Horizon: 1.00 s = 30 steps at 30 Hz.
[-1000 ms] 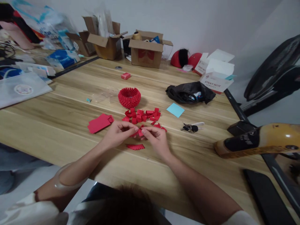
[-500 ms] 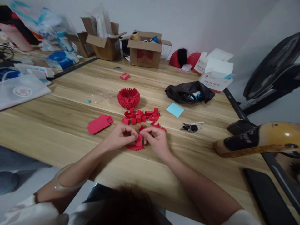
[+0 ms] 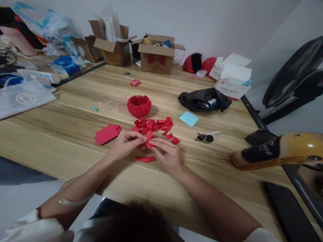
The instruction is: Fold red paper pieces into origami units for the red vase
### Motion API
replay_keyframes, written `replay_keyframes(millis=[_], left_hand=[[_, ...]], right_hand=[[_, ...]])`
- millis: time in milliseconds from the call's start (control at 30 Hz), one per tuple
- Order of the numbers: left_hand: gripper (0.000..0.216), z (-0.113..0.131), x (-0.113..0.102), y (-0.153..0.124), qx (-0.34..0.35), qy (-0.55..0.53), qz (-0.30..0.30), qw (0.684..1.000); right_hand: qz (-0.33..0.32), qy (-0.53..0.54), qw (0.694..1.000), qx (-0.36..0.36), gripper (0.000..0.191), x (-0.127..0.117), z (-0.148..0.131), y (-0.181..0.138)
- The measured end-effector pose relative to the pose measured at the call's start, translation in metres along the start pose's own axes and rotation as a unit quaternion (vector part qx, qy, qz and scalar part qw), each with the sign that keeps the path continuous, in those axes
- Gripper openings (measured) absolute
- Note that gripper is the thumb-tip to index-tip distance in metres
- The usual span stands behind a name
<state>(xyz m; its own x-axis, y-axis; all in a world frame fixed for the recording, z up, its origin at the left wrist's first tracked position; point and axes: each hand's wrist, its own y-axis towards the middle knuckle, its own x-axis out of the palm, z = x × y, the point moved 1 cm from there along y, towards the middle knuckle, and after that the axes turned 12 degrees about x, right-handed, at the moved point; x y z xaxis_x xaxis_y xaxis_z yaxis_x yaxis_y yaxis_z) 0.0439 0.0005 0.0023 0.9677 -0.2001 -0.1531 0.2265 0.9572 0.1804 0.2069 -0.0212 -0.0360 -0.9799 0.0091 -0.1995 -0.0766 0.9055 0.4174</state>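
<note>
My left hand (image 3: 125, 144) and my right hand (image 3: 166, 155) meet over the wooden table (image 3: 75, 134), both pinching a small folded red paper piece (image 3: 149, 136) between fingertips. Just below them lies a short curved strip of joined red pieces (image 3: 146, 158). Beyond my fingers sits a heap of several loose folded red pieces (image 3: 154, 124), and behind it a round red paper bowl (image 3: 139, 105) built from such pieces. A stack of flat red paper sheets (image 3: 107, 133) lies left of my left hand.
A light blue sticky note (image 3: 188, 118), keys (image 3: 207, 136) and a black bag (image 3: 204, 99) lie to the right. Cardboard boxes (image 3: 156, 53) and a sticky note box (image 3: 233, 82) line the far edge. A yellow and black object (image 3: 277, 151) juts in at right.
My hands lifted from the curved strip with a red piece pinched between them; the strip now lies uncovered on the table below them.
</note>
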Motion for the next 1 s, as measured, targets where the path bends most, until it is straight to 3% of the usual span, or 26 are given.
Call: replay_keyframes(millis=[167, 300, 433, 600, 867, 1000], left_hand=[[0.013, 0.002, 0.001, 0.001, -0.007, -0.014, -0.026, 1.0], [0.011, 0.002, 0.002, 0.001, -0.012, -0.035, -0.04, 0.999], [0.012, 0.004, 0.003, 0.001, -0.014, -0.036, -0.043, 0.998], [0.015, 0.006, 0.005, 0.001, -0.019, -0.029, -0.055, 0.998], [0.011, 0.004, 0.005, -0.001, -0.011, -0.012, -0.027, 1.0], [0.011, 0.005, 0.006, -0.002, 0.007, -0.005, -0.042, 0.999]], right_hand=[[-0.006, 0.115, 0.987, 0.111, 0.009, 0.003, 0.002, 0.003], [-0.006, 0.237, 0.946, 0.221, 0.006, 0.006, 0.002, 0.005], [-0.01, 0.279, 0.92, 0.274, 0.014, 0.008, 0.002, 0.006], [-0.019, 0.325, 0.894, 0.308, 0.016, 0.01, 0.007, 0.005], [-0.013, 0.258, 0.926, 0.275, 0.013, 0.007, 0.001, 0.006], [-0.003, 0.298, 0.909, 0.292, 0.012, 0.01, 0.004, 0.006]])
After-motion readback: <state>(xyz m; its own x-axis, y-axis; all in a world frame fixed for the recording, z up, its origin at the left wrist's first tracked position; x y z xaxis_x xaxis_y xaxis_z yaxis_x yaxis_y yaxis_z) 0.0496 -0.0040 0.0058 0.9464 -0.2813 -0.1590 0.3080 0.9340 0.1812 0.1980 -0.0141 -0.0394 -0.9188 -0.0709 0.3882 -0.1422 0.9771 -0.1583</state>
